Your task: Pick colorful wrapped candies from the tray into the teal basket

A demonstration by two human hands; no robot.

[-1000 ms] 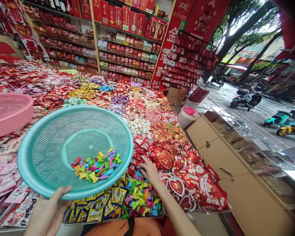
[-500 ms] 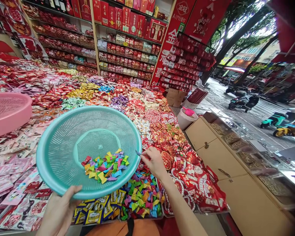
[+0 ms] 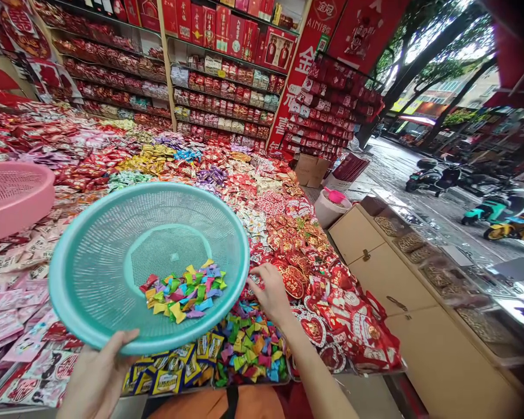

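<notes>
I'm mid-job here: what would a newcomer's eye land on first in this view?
Probably the big teal mesh basket left of center, its near rim gripped by the left hand, with bright twist-wrapped candies clustered toward its near right side. Next, the right hand just beyond the basket's right rim, above a multicolored candy pile. The pink basket at the left edge also stands out.
</notes>
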